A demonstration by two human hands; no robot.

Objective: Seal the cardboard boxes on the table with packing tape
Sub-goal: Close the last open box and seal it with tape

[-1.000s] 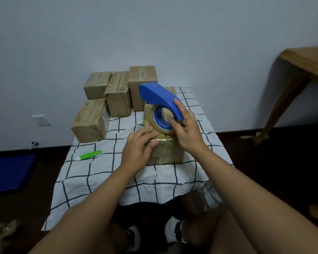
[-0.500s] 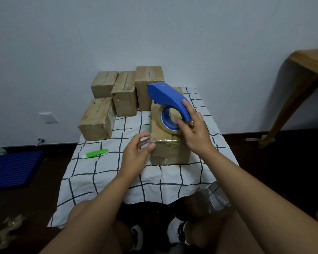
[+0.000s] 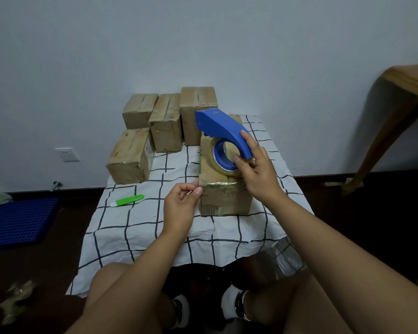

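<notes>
I see a blue tape dispenser (image 3: 223,127) with a blue hub inside a roll of yellowish, see-through tape (image 3: 223,158). Under it sits a brown cardboard box (image 3: 225,196), its top edge glossy with clear tape and a thin green strip running down its left edge. Four more boxes (image 3: 165,121) behind are the same tan-brown, with a shine on them. The tablecloth (image 3: 140,227) is white with a dark grid of thin lines. On it lies a bright green cutter (image 3: 128,200) with a white tip. The wall (image 3: 203,44) is pale grey-blue, the mat (image 3: 17,219) on the floor deep blue, the side table (image 3: 410,80) warm wood-brown.
</notes>
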